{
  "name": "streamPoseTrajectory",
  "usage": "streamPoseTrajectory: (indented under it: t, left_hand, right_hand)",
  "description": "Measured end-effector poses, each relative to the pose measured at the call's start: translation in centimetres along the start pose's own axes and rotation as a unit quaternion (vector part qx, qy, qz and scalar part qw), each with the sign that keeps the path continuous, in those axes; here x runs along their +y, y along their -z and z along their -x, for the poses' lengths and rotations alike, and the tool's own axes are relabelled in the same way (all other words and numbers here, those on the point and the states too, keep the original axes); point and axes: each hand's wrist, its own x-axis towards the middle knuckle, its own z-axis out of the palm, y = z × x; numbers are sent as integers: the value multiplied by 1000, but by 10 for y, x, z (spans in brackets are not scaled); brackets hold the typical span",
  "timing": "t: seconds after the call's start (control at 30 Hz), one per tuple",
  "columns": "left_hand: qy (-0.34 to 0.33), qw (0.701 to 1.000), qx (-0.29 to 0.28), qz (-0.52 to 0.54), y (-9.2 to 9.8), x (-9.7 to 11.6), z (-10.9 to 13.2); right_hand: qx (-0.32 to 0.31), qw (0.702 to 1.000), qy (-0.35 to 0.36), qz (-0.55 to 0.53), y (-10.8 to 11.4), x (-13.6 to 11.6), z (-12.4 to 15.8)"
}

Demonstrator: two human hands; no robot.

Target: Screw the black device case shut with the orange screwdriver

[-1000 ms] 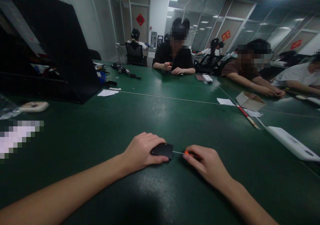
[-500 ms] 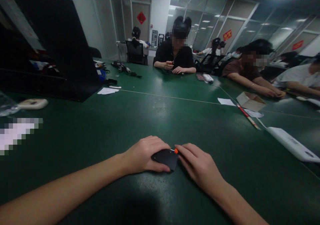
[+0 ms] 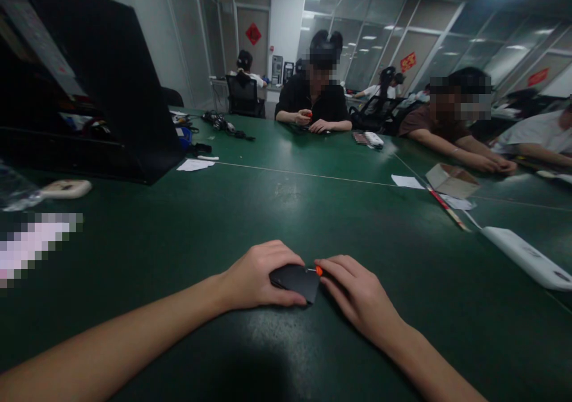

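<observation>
On the green table top, my left hand (image 3: 263,276) is closed around a flat black plate-like piece (image 3: 295,283), thumb along its near edge and fingers over its far edge. From the right, my right hand (image 3: 353,286) pinches the orange handle of a small screwdriver (image 3: 319,271). Its thin metal shaft points left and meets the plate's far right edge, where a small screw-like dot shows. Most of the handle is hidden by my right fingers. What lies under the plate cannot be made out.
A large black open case (image 3: 102,80) stands at the left. A white power strip (image 3: 527,258) and a small cardboard box (image 3: 451,180) lie to the right. Black cables (image 3: 226,123) are bunched further back. Across the green table (image 3: 286,211) sits a person in black (image 3: 313,98).
Both hands keep their grip on the plate and the screwdriver, almost in place. The view has shifted slightly, moving the surroundings a little right.
</observation>
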Motion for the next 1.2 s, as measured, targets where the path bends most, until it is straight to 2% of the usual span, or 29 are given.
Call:
streamPoseTrajectory:
  t: [0.17, 0.23, 0.3, 0.43, 0.57, 0.63, 0.7, 0.83, 0.9, 1.03, 1.13, 1.2]
  left_hand:
    - [19, 998, 30, 45, 3, 2, 0]
    - [62, 993, 53, 80, 5, 0, 1]
    - [130, 976, 107, 139, 6, -3, 0]
    - [247, 891, 250, 287, 4, -13, -5]
    - [293, 797, 317, 422, 2, -17, -12]
    - [306, 769, 323, 458, 2, -16, -14]
    - [310, 757, 321, 478, 3, -15, -14]
    - [307, 745, 313, 503, 5, -16, -14]
    - [307, 734, 309, 521, 5, -17, -14]
    - [300, 705, 304, 566, 6, -20, -14]
    - [305, 678, 290, 603, 6, -19, -14]
    - [305, 672, 278, 615, 6, -18, -14]
  right_hand:
    - [-14, 998, -24, -58, -3, 1, -2]
    - [0, 998, -34, -55, -2, 4, -2]
    - [15, 998, -46, -40, 0, 7, -1]
    - [23, 996, -89, 0, 2, 13, -1]
    - [20, 993, -115, 33, -1, 15, -2]
    - [18, 991, -123, 43, -1, 16, -3]
    - [24, 991, -121, 43, 0, 15, -3]
    - [49, 997, -50, 17, 3, 7, 0]
    - [42, 999, -25, -8, 0, -3, 1]
    - [-9, 994, -93, -55, -13, -25, -4]
    - [-6, 988, -129, -90, -20, -33, -9]
    - [2, 981, -149, -128, -21, -32, -9]
